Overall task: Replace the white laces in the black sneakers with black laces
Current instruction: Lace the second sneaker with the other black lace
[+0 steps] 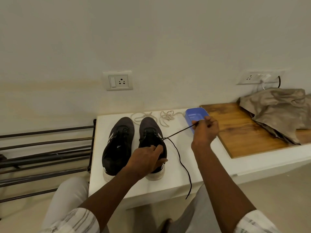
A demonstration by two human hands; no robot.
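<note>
Toward the left edge of the desk [159, 187] the left sneaker [117, 145] looks already laced in black; beside it my left hand [144, 161] curls over the right sneaker's [151, 132] collar, pinning that light shoe down. From its eyelets the black lace [180, 132] runs taut to my right hand [206, 132], whose fingers [195, 122] pinch it in front of the tray [195, 115], while the other end trails limp over the front edge. The cord looks thin, soft and floppy, so I'd take it tight and close to its stiffer tip; the white laces [165, 117] lie loose at the far edge.
</note>
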